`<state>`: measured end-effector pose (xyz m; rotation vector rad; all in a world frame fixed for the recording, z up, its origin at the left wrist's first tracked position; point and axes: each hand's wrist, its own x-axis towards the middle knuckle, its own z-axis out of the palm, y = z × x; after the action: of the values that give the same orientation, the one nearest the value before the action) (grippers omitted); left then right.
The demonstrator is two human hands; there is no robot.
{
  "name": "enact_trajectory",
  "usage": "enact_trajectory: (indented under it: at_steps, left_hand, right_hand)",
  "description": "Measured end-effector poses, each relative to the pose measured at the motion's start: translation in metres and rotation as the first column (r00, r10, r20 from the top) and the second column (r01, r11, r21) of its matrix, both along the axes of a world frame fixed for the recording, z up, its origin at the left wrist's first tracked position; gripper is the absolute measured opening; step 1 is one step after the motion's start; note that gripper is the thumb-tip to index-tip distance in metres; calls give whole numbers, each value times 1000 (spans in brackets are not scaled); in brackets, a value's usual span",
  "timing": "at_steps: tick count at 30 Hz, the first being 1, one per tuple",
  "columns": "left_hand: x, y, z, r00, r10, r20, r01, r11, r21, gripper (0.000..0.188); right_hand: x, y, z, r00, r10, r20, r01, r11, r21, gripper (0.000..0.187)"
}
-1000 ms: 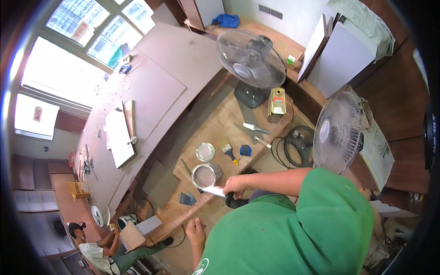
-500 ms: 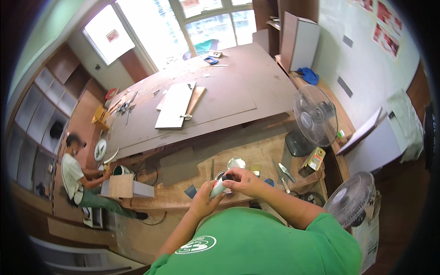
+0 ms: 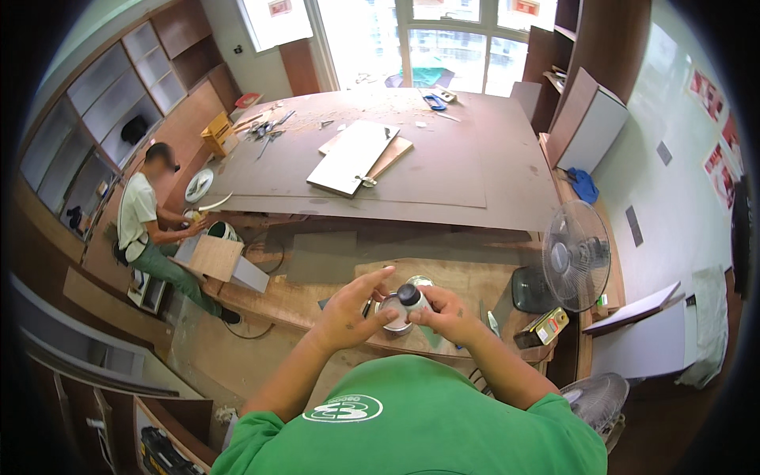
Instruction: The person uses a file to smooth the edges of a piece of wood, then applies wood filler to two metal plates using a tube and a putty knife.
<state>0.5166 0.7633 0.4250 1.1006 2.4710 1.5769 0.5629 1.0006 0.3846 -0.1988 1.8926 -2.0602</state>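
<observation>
My right hand is closed around a small white bottle with a dark round cap, held tilted with the cap toward the workbench. My left hand is empty, its fingers spread, just left of the bottle. Between my hands, below the bottle, an open round tin with pale contents stands on the wooden bench. Partly hidden behind the bottle lies a shiny round lid.
Right of my hands are a putty knife, a rectangular metal can and a standing fan. Beyond the bench, a large board-topped table holds panels and tools. At left a co-worker sits beside a box-shaped wooden piece.
My left hand has let go of the bottle and opened to its left. The right hand now holds the bottle alone, cap turned forward. The view has swung left.
</observation>
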Motion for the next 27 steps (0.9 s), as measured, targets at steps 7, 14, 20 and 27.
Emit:
enact_trajectory:
  at_steps: [7, 14, 20, 27]
  left_hand:
    - [13, 5, 40, 957, -233, -175, 140, 894, -425, 51]
    - [9, 18, 24, 992, 41, -120, -77, 947, -311, 33]
    - [0, 1, 42, 960, 252, -121, -277, 795, -540, 47]
    - [15, -15, 26, 966, -70, -247, 13, 974, -228, 35]
  right_hand:
    - [-4, 11, 6, 959, 226, -172, -214, 973, 82, 50]
    - [-13, 2, 28, 921, 199, -334, -107, 956, 274, 38]
    - [-21, -28, 36, 780, 155, -606, 191, 864, 466, 39]
    - [-12, -15, 19, 848, 163, -505, -1, 952, 305, 40]
